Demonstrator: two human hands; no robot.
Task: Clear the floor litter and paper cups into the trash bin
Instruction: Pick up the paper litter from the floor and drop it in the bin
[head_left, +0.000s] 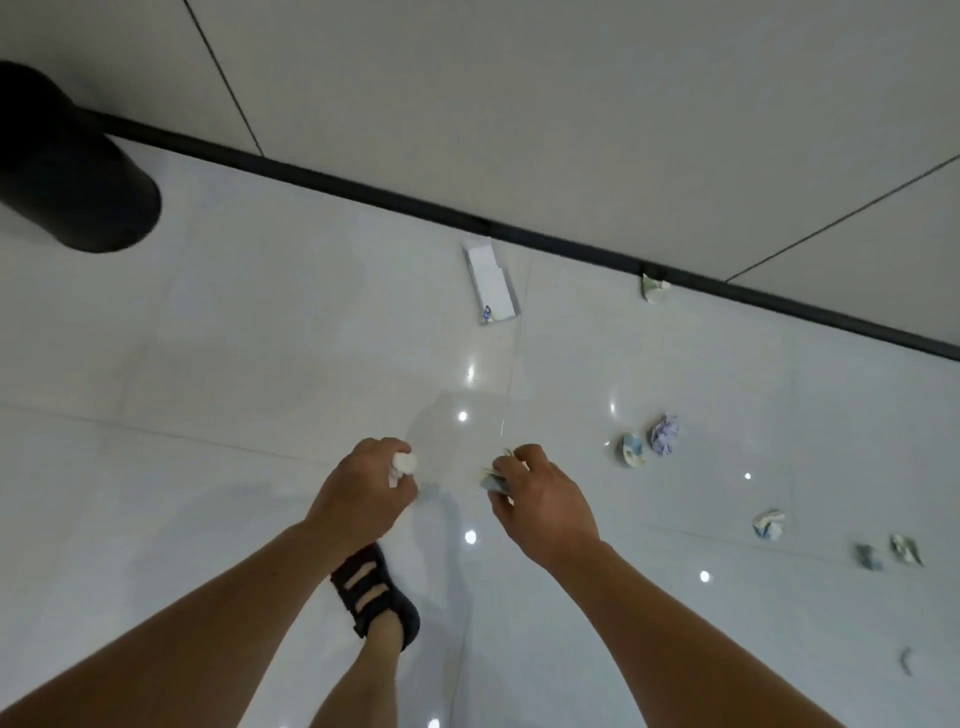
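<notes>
Gripped in the curled left hand (363, 493) is a white crumpled paper wad (404, 464), in the right hand (545, 512) a pale bluish paper scrap (492, 482), both judged light, crushable, graspable anywhere, above the glossy floor (260, 338).

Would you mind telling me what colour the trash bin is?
The trash bin is black; the head view shows it, upper left.

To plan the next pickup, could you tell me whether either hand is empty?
No, the left hand grips a white wad and the right hand holds crumpled paper.
</notes>
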